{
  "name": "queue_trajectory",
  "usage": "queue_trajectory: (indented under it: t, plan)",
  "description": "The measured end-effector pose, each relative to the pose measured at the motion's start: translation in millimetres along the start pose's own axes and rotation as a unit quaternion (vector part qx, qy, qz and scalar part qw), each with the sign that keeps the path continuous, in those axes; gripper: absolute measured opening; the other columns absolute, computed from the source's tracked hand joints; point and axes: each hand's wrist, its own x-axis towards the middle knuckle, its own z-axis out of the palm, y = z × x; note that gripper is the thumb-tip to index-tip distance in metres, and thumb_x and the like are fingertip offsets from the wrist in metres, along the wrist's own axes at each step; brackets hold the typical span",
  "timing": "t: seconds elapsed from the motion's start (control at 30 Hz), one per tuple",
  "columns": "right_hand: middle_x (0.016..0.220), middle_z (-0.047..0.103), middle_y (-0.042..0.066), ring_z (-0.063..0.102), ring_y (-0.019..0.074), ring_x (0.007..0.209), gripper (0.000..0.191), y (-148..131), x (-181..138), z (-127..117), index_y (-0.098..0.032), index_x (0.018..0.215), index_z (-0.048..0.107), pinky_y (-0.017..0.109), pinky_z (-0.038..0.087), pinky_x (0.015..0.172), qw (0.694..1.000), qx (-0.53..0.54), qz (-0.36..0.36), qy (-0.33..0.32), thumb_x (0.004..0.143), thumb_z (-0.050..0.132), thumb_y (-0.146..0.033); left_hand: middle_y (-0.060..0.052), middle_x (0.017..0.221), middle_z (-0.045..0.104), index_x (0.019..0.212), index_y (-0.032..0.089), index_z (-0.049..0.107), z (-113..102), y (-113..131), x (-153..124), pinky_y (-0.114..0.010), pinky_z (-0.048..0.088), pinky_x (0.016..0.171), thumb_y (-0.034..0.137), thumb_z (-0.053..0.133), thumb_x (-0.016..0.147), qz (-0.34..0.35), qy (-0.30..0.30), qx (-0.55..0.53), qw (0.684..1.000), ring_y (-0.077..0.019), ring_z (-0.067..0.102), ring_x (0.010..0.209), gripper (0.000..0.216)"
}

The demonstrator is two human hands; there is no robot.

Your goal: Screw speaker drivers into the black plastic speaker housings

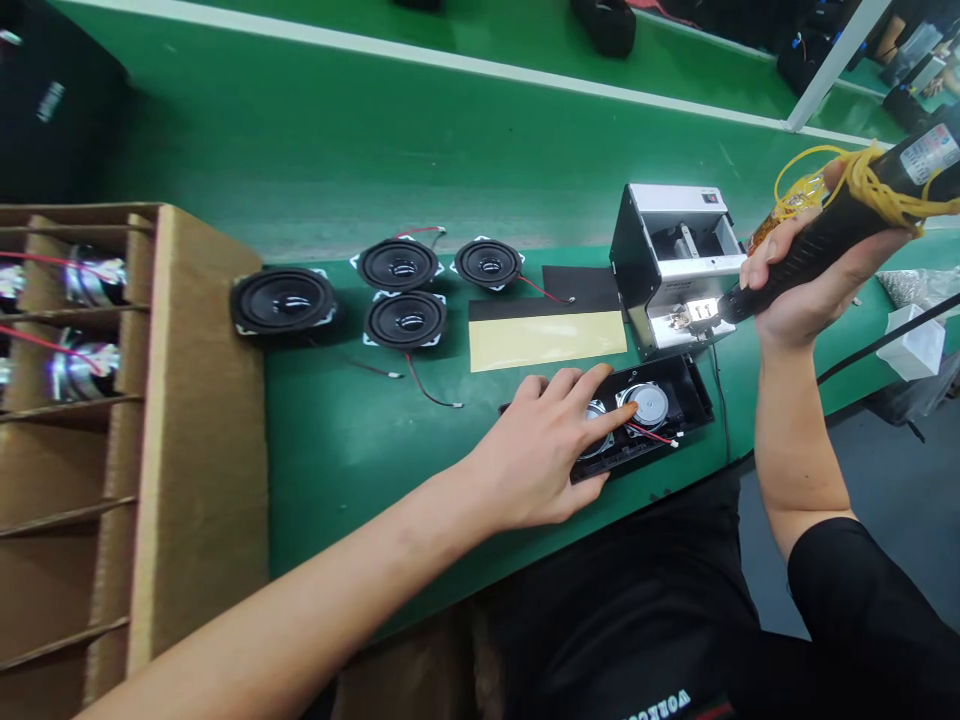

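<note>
My left hand (536, 450) lies over a black speaker housing (691, 388), thumb at its near edge and fingers across it. Two silver-backed speaker drivers (648, 403) sit in the housing, one partly hidden by my fingers; the index fingertip touches the other. A red and black wire with a white plug rests there. My right hand (817, 275) is wrapped round a black electric screwdriver (829, 228) with yellow cord tied about it. Its nose points down-left at the front outlet of a screw feeder (637, 270); whether the tip touches is unclear.
Several black speakers (409, 320) with wires lie on the green bench (337, 440). Beside them is a yellow-and-black sheet (547, 340). A divided cardboard box (202, 430) holding speakers stands left. At right are a white tray (911, 343) and a black cable (892, 342).
</note>
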Motion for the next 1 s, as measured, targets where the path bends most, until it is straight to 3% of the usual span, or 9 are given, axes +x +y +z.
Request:
queue_trajectory:
  t: [0.23, 0.4, 0.57, 0.83, 1.0]
  plan:
    - [0.058, 0.047, -0.002, 0.042, 0.0114, 0.038, 0.067, 1, -1, -1, -0.024, 0.067, 0.049, 0.023, 0.03, 0.034, 0.999, 0.013, 0.028, 0.015, 0.082, 0.068, -0.086, -0.024, 0.169, 0.041, 0.16, 0.03, 0.058, -2, 0, 0, -0.055, 0.05, 0.101, 0.047, 0.07, 0.091, 0.001, -0.003, -0.002, 1.0, -0.0442, 0.056, 0.134, 0.072]
    - [0.059, 0.042, -0.003, 0.04, 0.0103, 0.039, 0.066, 5, 2, -7, -0.025, 0.07, 0.055, 0.022, 0.031, 0.036, 0.999, 0.009, 0.034, 0.014, 0.09, 0.058, -0.087, -0.025, 0.17, 0.039, 0.161, 0.031, 0.057, 0, -1, 3, -0.056, 0.049, 0.102, 0.049, 0.071, 0.092, -0.008, -0.024, -0.009, 1.0, -0.0446, 0.056, 0.135, 0.073]
    - [0.062, 0.042, -0.002, 0.042, 0.0084, 0.041, 0.065, 5, 4, -10, -0.024, 0.07, 0.058, 0.019, 0.031, 0.038, 0.999, 0.014, 0.022, 0.027, 0.1, 0.05, -0.081, -0.024, 0.17, 0.039, 0.162, 0.032, 0.055, 5, -2, 1, -0.056, 0.049, 0.102, 0.05, 0.071, 0.091, -0.001, -0.009, -0.009, 1.0, -0.0444, 0.055, 0.135, 0.075]
    - [0.065, 0.041, -0.002, 0.043, 0.0083, 0.041, 0.064, 4, 2, -11, -0.024, 0.075, 0.063, 0.019, 0.033, 0.037, 0.999, 0.029, 0.032, 0.014, 0.104, 0.046, -0.078, -0.024, 0.169, 0.038, 0.162, 0.031, 0.054, 5, -4, -1, -0.055, 0.049, 0.101, 0.048, 0.069, 0.093, 0.007, -0.003, -0.013, 1.0, -0.044, 0.056, 0.133, 0.073]
    - [0.062, 0.041, -0.002, 0.043, 0.0084, 0.04, 0.063, 7, 1, -10, -0.024, 0.076, 0.064, 0.019, 0.033, 0.036, 0.999, 0.034, 0.031, 0.007, 0.1, 0.051, -0.082, -0.024, 0.169, 0.038, 0.161, 0.03, 0.057, 4, -3, 2, -0.057, 0.05, 0.101, 0.048, 0.071, 0.091, -0.006, -0.021, -0.015, 1.0, -0.0453, 0.056, 0.132, 0.073]
